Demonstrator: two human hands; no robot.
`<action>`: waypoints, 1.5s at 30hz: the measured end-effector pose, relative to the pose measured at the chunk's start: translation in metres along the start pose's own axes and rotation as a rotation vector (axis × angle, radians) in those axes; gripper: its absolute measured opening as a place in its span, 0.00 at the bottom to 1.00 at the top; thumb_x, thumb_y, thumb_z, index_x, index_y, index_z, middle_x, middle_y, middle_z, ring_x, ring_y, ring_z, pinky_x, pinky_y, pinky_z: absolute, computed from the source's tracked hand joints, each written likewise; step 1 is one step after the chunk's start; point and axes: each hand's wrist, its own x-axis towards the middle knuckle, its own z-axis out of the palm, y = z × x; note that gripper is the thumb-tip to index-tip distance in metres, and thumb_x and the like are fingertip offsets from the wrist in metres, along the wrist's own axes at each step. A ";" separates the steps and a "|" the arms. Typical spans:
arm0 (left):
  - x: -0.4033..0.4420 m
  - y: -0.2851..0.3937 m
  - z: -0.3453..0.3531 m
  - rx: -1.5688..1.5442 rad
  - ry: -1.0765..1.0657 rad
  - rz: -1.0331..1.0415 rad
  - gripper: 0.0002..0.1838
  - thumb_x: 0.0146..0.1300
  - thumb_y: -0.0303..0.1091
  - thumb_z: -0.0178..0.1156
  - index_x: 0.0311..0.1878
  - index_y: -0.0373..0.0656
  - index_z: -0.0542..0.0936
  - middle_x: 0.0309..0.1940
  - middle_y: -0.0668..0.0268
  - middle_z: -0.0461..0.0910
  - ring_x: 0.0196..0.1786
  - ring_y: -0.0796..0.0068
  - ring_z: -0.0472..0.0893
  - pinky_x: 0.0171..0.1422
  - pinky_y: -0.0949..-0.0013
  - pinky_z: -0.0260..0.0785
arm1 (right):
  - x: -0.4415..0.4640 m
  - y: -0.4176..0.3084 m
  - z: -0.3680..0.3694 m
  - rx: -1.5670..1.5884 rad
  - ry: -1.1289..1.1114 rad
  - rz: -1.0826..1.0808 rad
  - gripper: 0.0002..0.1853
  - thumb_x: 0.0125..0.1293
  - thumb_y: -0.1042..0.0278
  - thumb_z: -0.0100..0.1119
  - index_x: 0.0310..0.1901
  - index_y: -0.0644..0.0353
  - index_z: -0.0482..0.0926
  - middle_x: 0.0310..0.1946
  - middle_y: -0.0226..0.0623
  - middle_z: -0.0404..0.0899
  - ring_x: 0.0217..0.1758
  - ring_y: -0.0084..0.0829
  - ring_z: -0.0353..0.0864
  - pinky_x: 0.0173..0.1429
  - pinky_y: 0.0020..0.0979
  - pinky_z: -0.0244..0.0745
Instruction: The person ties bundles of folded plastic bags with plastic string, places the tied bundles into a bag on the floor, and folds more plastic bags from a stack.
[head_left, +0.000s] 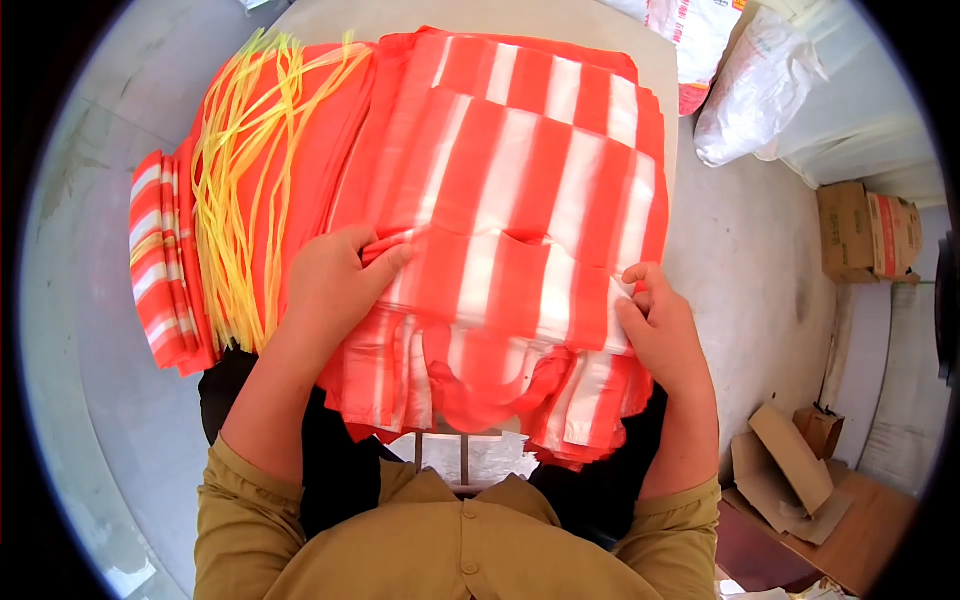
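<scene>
A thick stack of red-and-white striped plastic bags [510, 180] lies on the tabletop before me. The top bag is partly folded over, and the handle ends [480, 385] hang down at the near edge above my lap. At the stack's left side, my left hand [345, 278] is closed, pinching a fold of the bag between thumb and fingers. My right hand [655, 325] grips the opposite side edge, thumb and fingertips together on the film. Left of the stack, a bunch of yellow plastic strings [255, 190] lies loosely across plain red bags [335, 120].
A folded striped bundle [165, 260] sits at the far left edge. The beige tabletop [655, 75] shows behind the stack. White sacks [765, 85] stand at the back right. On the right are a cardboard box [868, 232] and an opened carton [785, 470].
</scene>
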 end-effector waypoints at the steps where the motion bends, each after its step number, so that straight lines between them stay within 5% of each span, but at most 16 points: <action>1: 0.000 0.002 0.001 0.026 0.022 -0.012 0.18 0.66 0.46 0.72 0.40 0.38 0.83 0.32 0.55 0.84 0.33 0.57 0.83 0.38 0.59 0.72 | -0.001 0.000 0.000 -0.020 0.004 -0.022 0.07 0.73 0.69 0.56 0.48 0.61 0.78 0.26 0.45 0.79 0.30 0.41 0.79 0.39 0.40 0.74; 4: 0.002 -0.012 0.013 0.067 0.316 0.336 0.18 0.61 0.43 0.75 0.45 0.40 0.83 0.48 0.54 0.85 0.47 0.55 0.84 0.48 0.56 0.75 | -0.003 0.006 -0.001 -0.083 -0.017 -0.099 0.08 0.74 0.68 0.56 0.50 0.61 0.78 0.28 0.50 0.79 0.32 0.47 0.81 0.41 0.42 0.76; 7: -0.002 -0.018 0.009 0.189 0.221 0.728 0.23 0.54 0.37 0.77 0.52 0.41 0.83 0.61 0.56 0.80 0.61 0.51 0.80 0.61 0.52 0.74 | -0.003 0.013 0.001 -0.034 -0.023 -0.126 0.12 0.73 0.65 0.60 0.53 0.60 0.80 0.29 0.50 0.81 0.34 0.48 0.83 0.44 0.42 0.77; 10: -0.011 0.000 0.003 0.152 0.049 0.797 0.30 0.52 0.35 0.77 0.60 0.42 0.81 0.62 0.57 0.79 0.66 0.50 0.78 0.69 0.50 0.72 | -0.009 -0.003 -0.008 -0.098 -0.095 -0.090 0.16 0.67 0.66 0.68 0.54 0.60 0.80 0.36 0.44 0.81 0.40 0.42 0.83 0.49 0.38 0.78; 14: -0.012 0.003 -0.001 0.183 -0.013 0.754 0.33 0.50 0.33 0.74 0.63 0.42 0.80 0.65 0.58 0.78 0.69 0.49 0.76 0.73 0.50 0.71 | -0.016 -0.002 -0.011 -0.250 -0.045 -0.373 0.22 0.60 0.63 0.74 0.56 0.56 0.82 0.51 0.45 0.83 0.43 0.47 0.85 0.48 0.42 0.80; 17: -0.010 0.002 0.000 0.172 -0.003 0.751 0.33 0.47 0.29 0.71 0.61 0.41 0.80 0.65 0.57 0.79 0.68 0.49 0.77 0.73 0.50 0.71 | -0.020 -0.009 -0.012 -0.317 -0.077 -0.294 0.24 0.59 0.68 0.72 0.58 0.55 0.82 0.57 0.43 0.78 0.46 0.46 0.85 0.49 0.42 0.81; 29: -0.005 -0.002 0.002 0.160 0.055 0.759 0.28 0.46 0.20 0.62 0.56 0.36 0.81 0.63 0.54 0.82 0.67 0.49 0.80 0.71 0.50 0.73 | -0.017 -0.006 -0.017 -0.492 0.085 -0.521 0.23 0.57 0.82 0.64 0.55 0.54 0.86 0.58 0.40 0.79 0.54 0.45 0.85 0.55 0.42 0.82; 35: -0.004 -0.016 -0.010 -0.134 -0.018 0.638 0.17 0.55 0.17 0.63 0.49 0.37 0.85 0.57 0.56 0.86 0.63 0.54 0.83 0.67 0.53 0.75 | 0.001 0.020 -0.027 -0.154 0.015 -0.739 0.21 0.61 0.87 0.61 0.56 0.63 0.87 0.57 0.40 0.86 0.55 0.39 0.85 0.58 0.37 0.80; 40: -0.007 -0.025 -0.021 -0.565 -0.237 0.112 0.11 0.68 0.21 0.66 0.53 0.38 0.83 0.48 0.65 0.85 0.48 0.78 0.84 0.54 0.71 0.75 | -0.006 0.014 -0.026 0.343 -0.127 -0.196 0.11 0.69 0.78 0.61 0.51 0.65 0.86 0.38 0.31 0.85 0.42 0.23 0.81 0.48 0.26 0.74; 43: 0.000 -0.013 -0.003 -0.732 0.009 0.107 0.15 0.71 0.28 0.69 0.58 0.40 0.81 0.37 0.72 0.82 0.39 0.88 0.79 0.44 0.77 0.72 | 0.002 0.013 -0.017 0.383 -0.058 -0.081 0.09 0.72 0.73 0.61 0.50 0.66 0.84 0.35 0.25 0.81 0.40 0.17 0.75 0.45 0.24 0.72; 45: 0.004 -0.010 -0.001 -0.633 -0.022 0.068 0.19 0.73 0.26 0.67 0.64 0.40 0.77 0.42 0.70 0.82 0.43 0.86 0.79 0.47 0.78 0.71 | 0.008 0.015 -0.009 0.383 -0.001 -0.066 0.10 0.72 0.70 0.62 0.50 0.65 0.83 0.34 0.23 0.79 0.39 0.16 0.74 0.45 0.24 0.72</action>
